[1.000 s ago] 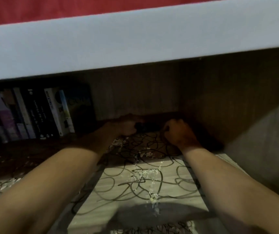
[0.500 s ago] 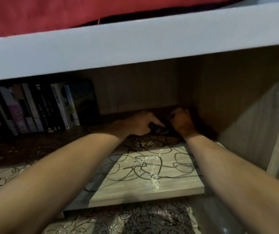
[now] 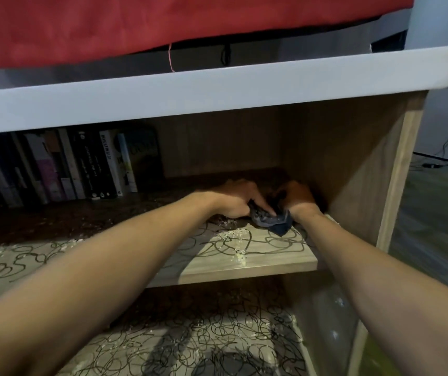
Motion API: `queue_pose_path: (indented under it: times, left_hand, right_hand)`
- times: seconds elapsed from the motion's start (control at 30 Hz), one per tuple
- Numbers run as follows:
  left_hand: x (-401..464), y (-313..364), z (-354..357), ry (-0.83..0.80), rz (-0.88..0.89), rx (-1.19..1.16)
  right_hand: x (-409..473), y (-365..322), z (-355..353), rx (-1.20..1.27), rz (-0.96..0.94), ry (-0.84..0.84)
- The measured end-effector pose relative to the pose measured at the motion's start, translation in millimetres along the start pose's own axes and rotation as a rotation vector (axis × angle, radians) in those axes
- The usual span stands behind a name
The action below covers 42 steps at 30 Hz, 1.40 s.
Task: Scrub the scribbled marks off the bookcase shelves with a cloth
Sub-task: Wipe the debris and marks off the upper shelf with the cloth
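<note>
While both forearms reach into the shelf bay, conditions are as follows.

Cloth position: the cloth (image 3: pixel 270 219), dark and bunched, lies on the upper shelf (image 3: pixel 258 260) near the back right corner, between the two hands, with one corner trailing toward the front edge.

Left hand: the left hand (image 3: pixel 235 198) bears down on the cloth's left part, thumb laid across the fabric; fingers curled, apparently gripping.

Right hand: the right hand (image 3: pixel 296 196) is clenched over the cloth's right part. The corner is in deep shadow, so the fingers' hold cannot be confirmed.

Key relation: the scribbled marks (image 3: pixel 247 241) lie in front of the hands, toward the person. The shelf's long axis runs left to right. Neither hand is clearly nearer; the strokes must come forward and leftward.

Obstructions: the side panel (image 3: pixel 353 169) stands just beside the right hand and blocks any rightward travel. The books (image 3: pixel 87 166) stand upright at the back left, well apart from the cloth.

Other items: pale crumbs (image 3: pixel 237 246) lie scattered on the marked area. The lower shelf (image 3: pixel 203 332) is densely scribbled. A red fabric (image 3: pixel 163 20) hangs above the top board (image 3: pixel 217 90).
</note>
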<state>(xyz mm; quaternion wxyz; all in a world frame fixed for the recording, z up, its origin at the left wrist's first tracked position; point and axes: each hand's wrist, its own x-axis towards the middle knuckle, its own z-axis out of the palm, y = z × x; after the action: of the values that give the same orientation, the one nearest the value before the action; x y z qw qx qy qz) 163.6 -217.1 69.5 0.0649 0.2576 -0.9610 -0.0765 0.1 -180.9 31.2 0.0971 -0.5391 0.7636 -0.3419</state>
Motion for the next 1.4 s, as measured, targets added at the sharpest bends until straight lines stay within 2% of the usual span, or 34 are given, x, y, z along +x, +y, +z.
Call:
queue_pose_path:
  times: [0.1, 0.2, 0.27, 0.33, 0.47, 0.63, 0.73, 0.8, 0.97, 1.07, 1.3, 1.4]
  left_hand:
    - [-16.5, -3.9, 1.8, -0.052, 0.027, -0.052]
    - [-45.2, -0.5, -11.3, -0.207, -0.004, -0.183]
    - [-61.0, 2.4, -19.5, -0.243, -0.003, -0.184]
    - [-73.6, 4.1, -23.4, -0.203, -0.029, -0.174]
    - [-78.4, 8.2, -22.6, 0.023, -0.157, -0.027]
    - [-82.0, 30.9, -10.1, -0.016, -0.113, 0.224]
    - [-90.0, 46.0, -9.5, 0.049, -0.057, 0.389]
    - [-96.5, 52.1, -9.8, 0.095, -0.049, 0.402]
    - [-111.9, 48.8, 0.6, 0.026, -0.128, 0.325]
    - [-117.5, 47.2, 2.0, 0.017, -0.157, 0.177]
    - [-130.3, 55.0, -5.9, -0.035, -0.046, -0.071]
    - [-126.5, 56.1, -8.5, 0.020, -0.063, -0.109]
  right_hand:
    - [-14.8, -5.3, -1.5, -0.132, 0.006, -0.010]
    - [-30.8, -9.4, -2.2, -0.221, -0.008, -0.025]
    - [-38.7, -10.9, -2.1, -0.241, -0.025, -0.028]
    - [-47.8, -12.2, -0.1, -0.280, -0.041, -0.050]
    - [-60.3, -16.5, 2.5, -0.354, -0.094, -0.071]
    - [-69.8, -18.1, 1.0, -0.366, -0.133, -0.049]
    - [-70.2, -18.4, 0.1, -0.368, -0.138, -0.056]
    - [-69.7, -18.4, 0.2, -0.364, -0.143, -0.059]
    - [-71.5, -19.5, -0.2, -0.347, -0.128, -0.076]
    - [-72.3, -19.5, -0.2, -0.345, -0.132, -0.084]
    - [-72.7, -20.2, -1.2, -0.337, -0.124, -0.101]
    - [-71.2, -19.2, 0.3, -0.364, -0.140, -0.126]
